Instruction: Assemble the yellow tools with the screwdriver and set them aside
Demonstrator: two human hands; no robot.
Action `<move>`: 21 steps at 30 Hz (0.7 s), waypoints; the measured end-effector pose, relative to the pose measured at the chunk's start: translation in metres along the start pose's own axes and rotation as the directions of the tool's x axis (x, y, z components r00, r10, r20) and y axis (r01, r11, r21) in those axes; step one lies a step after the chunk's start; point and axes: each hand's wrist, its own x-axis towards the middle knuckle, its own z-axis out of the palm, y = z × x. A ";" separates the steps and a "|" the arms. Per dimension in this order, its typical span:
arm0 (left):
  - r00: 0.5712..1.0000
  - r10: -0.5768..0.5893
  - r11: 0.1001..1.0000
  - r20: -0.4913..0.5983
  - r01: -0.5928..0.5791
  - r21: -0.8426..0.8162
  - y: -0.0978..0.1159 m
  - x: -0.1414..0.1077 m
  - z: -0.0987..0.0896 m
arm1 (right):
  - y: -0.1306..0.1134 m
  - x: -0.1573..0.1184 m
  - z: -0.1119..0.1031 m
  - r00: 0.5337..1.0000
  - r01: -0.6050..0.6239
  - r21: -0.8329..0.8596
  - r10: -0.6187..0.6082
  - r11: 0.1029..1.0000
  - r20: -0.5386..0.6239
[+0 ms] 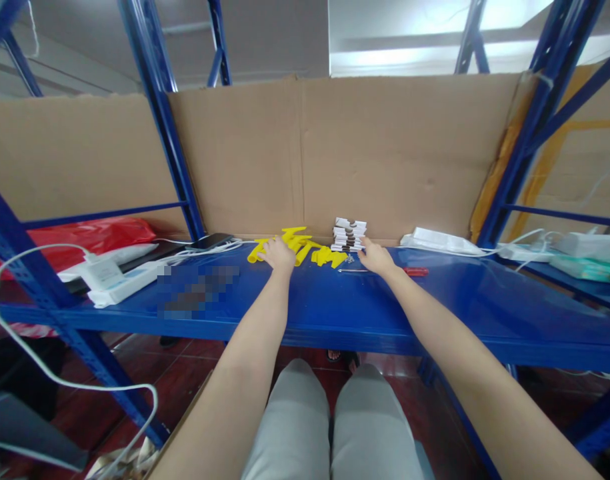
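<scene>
My left hand [278,255] rests over a pile of yellow plastic pieces [302,252], its fingers a little apart; whether it touches one is hard to see. Beside them lies a group of smaller yellow parts [329,256]. A stack of white pieces with dark middles [349,236] stands against the cardboard. At its right side is my right hand [376,257], fingers stretched towards the stack with nothing visible in them. Tiny metal bits, perhaps screws [350,259], lie in front of the stack. A screwdriver with a red handle [415,271] lies partly under my right hand and wrist.
The blue metal shelf [329,313] has a cardboard back panel [385,153] and blue uprights. White power strips with cables lie left [129,283] and right [439,240]. A dark phone-like object [212,241] sits back left, near a red plastic bag [89,233].
</scene>
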 end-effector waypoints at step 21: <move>0.965 0.258 0.946 -0.053 -0.263 -0.188 0.017 -0.012 0.000 | -0.006 -0.005 -0.005 0.999 0.008 -0.021 -0.007 1.000 0.040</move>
